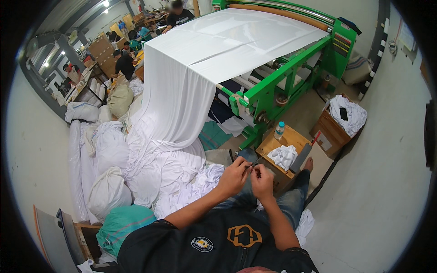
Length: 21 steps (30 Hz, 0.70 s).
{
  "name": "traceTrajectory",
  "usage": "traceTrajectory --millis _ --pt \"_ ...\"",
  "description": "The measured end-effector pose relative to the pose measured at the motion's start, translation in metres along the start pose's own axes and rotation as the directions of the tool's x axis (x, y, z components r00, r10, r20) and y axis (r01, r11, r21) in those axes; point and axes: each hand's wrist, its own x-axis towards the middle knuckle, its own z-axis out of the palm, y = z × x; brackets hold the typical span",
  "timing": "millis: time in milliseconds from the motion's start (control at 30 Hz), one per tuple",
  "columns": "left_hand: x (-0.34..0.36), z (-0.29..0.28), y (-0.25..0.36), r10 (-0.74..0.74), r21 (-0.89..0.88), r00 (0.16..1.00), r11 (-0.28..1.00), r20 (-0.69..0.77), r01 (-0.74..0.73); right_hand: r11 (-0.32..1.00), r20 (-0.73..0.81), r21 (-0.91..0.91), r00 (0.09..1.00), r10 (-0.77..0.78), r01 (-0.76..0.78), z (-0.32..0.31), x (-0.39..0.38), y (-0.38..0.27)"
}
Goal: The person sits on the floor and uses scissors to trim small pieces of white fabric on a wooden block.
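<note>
My two hands meet in front of my lap, close together. In my left hand, the fingers close round a small dark tool whose thin, pointed end sticks out; its exact kind is too small to tell. Beside it, my right hand is closed in a pinch near the tool's dark part, and what its fingers hold is hidden. Just beyond, a crumpled white cloth lies on a wooden box. A clear bottle with a blue cap stands on the same box.
White fabric drapes from a green-framed roller machine into a heap at my left. Stuffed sacks and a green bundle crowd the left. Right, a carton holds white cloth and a phone. People work far back.
</note>
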Motion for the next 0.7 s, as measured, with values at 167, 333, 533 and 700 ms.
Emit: traceTrajectory --millis 167,333,533,700 --pt "-0.003 0.005 -0.001 -0.003 0.038 1.000 0.999 0.006 0.003 0.782 0.092 -0.489 0.914 -0.395 0.387 -0.004 0.003 0.003" --pt "-0.005 0.007 -0.004 -0.027 0.055 0.999 0.998 0.018 0.026 0.971 -0.021 -0.193 0.989 -0.146 0.139 0.007 -0.004 0.010" --pt "-0.004 0.005 -0.006 -0.028 0.104 0.999 0.994 0.036 0.024 0.178 0.500 0.761 0.740 0.450 -0.623 0.006 -0.003 0.047" --pt "-0.006 0.008 -0.012 -0.051 0.138 0.999 0.989 0.016 0.048 0.976 0.008 -0.195 0.995 -0.100 0.099 0.009 -0.002 0.001"
